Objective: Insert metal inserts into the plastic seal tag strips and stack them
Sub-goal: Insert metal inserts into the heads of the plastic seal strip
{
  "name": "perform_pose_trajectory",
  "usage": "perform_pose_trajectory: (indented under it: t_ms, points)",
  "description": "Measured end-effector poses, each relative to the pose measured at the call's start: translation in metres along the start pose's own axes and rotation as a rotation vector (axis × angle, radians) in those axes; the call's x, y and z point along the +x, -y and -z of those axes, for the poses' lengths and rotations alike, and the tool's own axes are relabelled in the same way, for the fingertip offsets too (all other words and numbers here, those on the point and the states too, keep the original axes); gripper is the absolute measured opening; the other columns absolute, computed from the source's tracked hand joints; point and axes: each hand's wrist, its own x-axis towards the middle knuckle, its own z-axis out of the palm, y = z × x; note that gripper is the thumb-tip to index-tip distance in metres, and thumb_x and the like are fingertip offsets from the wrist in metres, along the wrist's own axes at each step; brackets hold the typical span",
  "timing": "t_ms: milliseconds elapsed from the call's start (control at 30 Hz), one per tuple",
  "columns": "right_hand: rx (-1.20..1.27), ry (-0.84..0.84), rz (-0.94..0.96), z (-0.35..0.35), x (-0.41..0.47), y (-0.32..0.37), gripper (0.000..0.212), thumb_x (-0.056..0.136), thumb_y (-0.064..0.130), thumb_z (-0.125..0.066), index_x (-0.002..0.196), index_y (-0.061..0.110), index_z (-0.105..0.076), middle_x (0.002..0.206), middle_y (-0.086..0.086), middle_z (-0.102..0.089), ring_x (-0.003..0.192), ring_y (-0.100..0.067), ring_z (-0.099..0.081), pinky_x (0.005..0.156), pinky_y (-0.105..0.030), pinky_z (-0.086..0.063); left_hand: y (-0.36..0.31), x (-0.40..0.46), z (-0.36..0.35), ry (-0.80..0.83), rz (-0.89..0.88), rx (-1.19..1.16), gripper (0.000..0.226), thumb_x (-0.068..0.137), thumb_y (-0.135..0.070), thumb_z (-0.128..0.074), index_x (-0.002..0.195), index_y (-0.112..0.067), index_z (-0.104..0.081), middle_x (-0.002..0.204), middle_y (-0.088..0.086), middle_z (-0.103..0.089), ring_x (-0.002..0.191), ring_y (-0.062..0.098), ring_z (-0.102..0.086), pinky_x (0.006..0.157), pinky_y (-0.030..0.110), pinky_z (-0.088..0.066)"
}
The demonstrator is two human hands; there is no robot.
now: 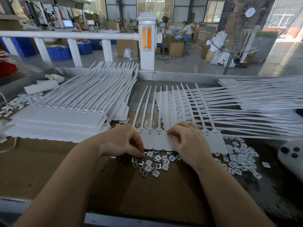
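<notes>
A white seal tag strip (157, 140) lies across the cardboard in front of me, its tails pointing away. Just below it sits a small heap of metal inserts (147, 166) mixed with white plastic caps. My left hand (121, 141) reaches into the heap's left edge, fingertips pinching a metal insert. My right hand (185, 140) rests on the strip's heads, thumb and forefinger pinching a small dark metal insert at one socket. A tall stack of strips (65, 115) lies to the left.
More strips (237, 102) fan out across the right side of the table. Loose white caps (237, 159) are scattered at the right, next to a white device with dark buttons (291, 154). A metal table rim (180, 76) and white railing stand behind.
</notes>
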Motion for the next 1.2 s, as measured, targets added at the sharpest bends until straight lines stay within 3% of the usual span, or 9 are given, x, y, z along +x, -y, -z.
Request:
perform_pose_trajectory:
  t_ms: [267,433,700,967,1200]
  points:
    - [0.002,-0.006,0.005,0.0,0.0,0.0,0.016,0.091,0.017,-0.055,0.1,0.02,-0.068,0.104,0.007,-0.063,0.101,-0.013,-0.048,0.095,-0.032,-0.038,0.006,-0.003,0.0,-0.082,-0.018,-0.035,0.009,0.082,-0.016,-0.068,0.082,-0.024,-0.072,0.08,-0.014,-0.067,0.076,-0.004,-0.06,0.067,0.005,-0.042]
    - [0.0,-0.003,0.006,-0.001,0.0,0.0,0.016,0.092,0.017,-0.054,0.1,0.02,-0.068,0.104,0.007,-0.062,0.101,-0.012,-0.048,0.095,-0.031,-0.038,0.007,-0.006,0.002,-0.031,-0.025,-0.054,0.01,0.076,-0.016,-0.075,0.077,-0.026,-0.072,0.073,-0.017,-0.067,0.073,-0.002,-0.061,0.066,0.007,-0.043]
    - [-0.007,0.002,0.003,0.0,0.0,0.0,0.017,0.092,0.018,-0.054,0.102,0.021,-0.067,0.104,0.007,-0.062,0.102,-0.011,-0.047,0.096,-0.031,-0.037,0.002,-0.003,-0.005,-0.033,-0.012,0.008,0.013,0.073,-0.021,-0.078,0.07,-0.03,-0.069,0.078,-0.01,-0.068,0.072,0.001,-0.06,0.064,0.01,-0.045]
    - [-0.009,0.009,0.002,0.0,0.0,-0.001,0.017,0.093,0.019,-0.053,0.103,0.021,-0.067,0.107,0.007,-0.061,0.104,-0.011,-0.048,0.097,-0.029,-0.037,0.004,-0.006,-0.006,-0.039,-0.023,0.013,0.006,0.08,-0.022,-0.071,0.079,-0.026,-0.067,0.082,-0.011,-0.065,0.075,-0.001,-0.056,0.065,0.006,-0.04]
    - [-0.009,0.011,-0.002,0.0,0.0,-0.001,0.017,0.093,0.02,-0.053,0.103,0.022,-0.067,0.106,0.008,-0.061,0.104,-0.011,-0.047,0.097,-0.03,-0.037,0.014,-0.005,0.0,-0.28,0.015,-0.056,0.007,0.082,-0.019,-0.069,0.079,-0.025,-0.07,0.083,-0.009,-0.069,0.078,0.004,-0.061,0.069,0.014,-0.045]
